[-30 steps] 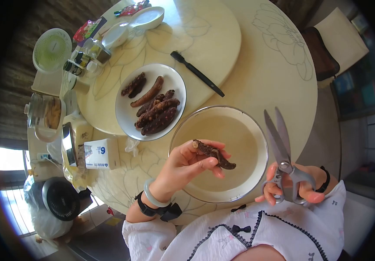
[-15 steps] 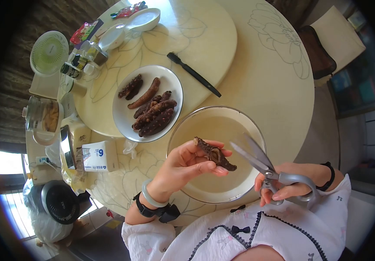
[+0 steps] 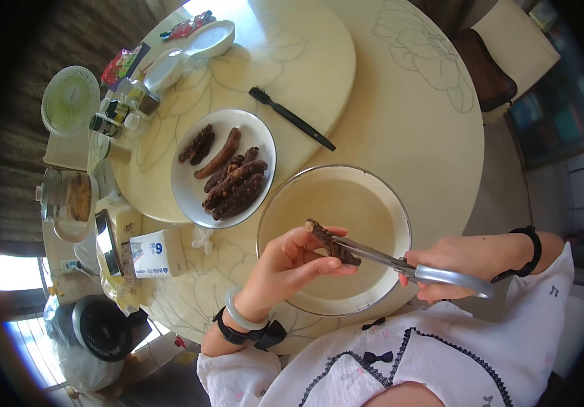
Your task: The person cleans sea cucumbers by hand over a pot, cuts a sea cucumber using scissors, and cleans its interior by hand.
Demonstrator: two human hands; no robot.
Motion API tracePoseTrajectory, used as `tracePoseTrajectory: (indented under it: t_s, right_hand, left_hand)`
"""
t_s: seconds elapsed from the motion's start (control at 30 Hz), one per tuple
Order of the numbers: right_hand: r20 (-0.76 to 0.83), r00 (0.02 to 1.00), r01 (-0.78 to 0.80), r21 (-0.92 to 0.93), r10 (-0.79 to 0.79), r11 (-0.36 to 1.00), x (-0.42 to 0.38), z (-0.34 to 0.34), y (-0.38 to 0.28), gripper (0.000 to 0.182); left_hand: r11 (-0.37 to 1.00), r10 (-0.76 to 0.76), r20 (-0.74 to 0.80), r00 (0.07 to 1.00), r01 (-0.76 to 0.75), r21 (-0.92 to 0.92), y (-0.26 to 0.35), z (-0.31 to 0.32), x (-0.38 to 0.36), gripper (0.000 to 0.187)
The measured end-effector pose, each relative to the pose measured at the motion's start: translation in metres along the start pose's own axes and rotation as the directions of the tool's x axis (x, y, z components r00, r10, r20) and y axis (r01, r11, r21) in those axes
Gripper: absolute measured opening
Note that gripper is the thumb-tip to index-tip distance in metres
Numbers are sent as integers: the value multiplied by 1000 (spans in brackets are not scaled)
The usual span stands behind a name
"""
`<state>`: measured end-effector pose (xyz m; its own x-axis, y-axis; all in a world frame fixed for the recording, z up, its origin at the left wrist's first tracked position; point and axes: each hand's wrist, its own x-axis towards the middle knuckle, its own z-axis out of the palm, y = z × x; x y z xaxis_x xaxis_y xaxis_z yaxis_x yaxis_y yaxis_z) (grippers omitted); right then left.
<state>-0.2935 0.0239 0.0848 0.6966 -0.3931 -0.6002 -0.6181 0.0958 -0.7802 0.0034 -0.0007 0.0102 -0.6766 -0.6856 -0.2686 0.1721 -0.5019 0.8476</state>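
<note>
My left hand [image 3: 290,263] holds a dark, bumpy sea cucumber [image 3: 321,235] between thumb and fingers, over a wide basin [image 3: 373,298] of cloudy water. My right hand [image 3: 451,261] grips a pair of scissors [image 3: 380,256] by its grey handles. The blades lie nearly together, with their tips at the sea cucumber's side; the contact point is partly hidden by it. Beyond the basin, a white plate [image 3: 254,127] carries several more whole sea cucumbers [image 3: 232,183].
A black brush [image 3: 293,119] lies on the raised round turntable [image 3: 326,61]. To the left stand a white tissue pack [image 3: 157,255], a glass pot [image 3: 68,197], small jars [image 3: 105,124] and a green basket [image 3: 70,100]. Two white bowls [image 3: 210,41] are at the back; a chair [image 3: 502,61] is at right.
The scissors swung left and their spread blades came nearly together at the sea cucumber. My right hand turned over. The sea cucumber's opened side has rotated out of view.
</note>
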Motion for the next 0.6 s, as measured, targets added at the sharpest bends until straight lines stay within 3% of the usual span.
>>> tracePoseTrajectory:
  t_s: [0.2,0.27,0.5,0.6]
  right_hand:
    - [-48,997,42,-190,-52,981,7,5,-1,29]
    - [-121,980,125,-241,-158,962,8,11,4,29]
    - [-149,979,103,-217,-137,971,7,25,6,30]
    - [-196,960,154,-219,-198,963,7,29,10,30]
  left_hand:
    - [1000,-12,-22,1000,12,-15,-3,4,-1,37]
    - [1000,-13,-36,999,13,-13,-4,6,-2,36]
    - [999,20,-3,1000,-20,46,-6,18,-5,30]
    - [997,3,21,1000,-5,83,-5,17,-5,31]
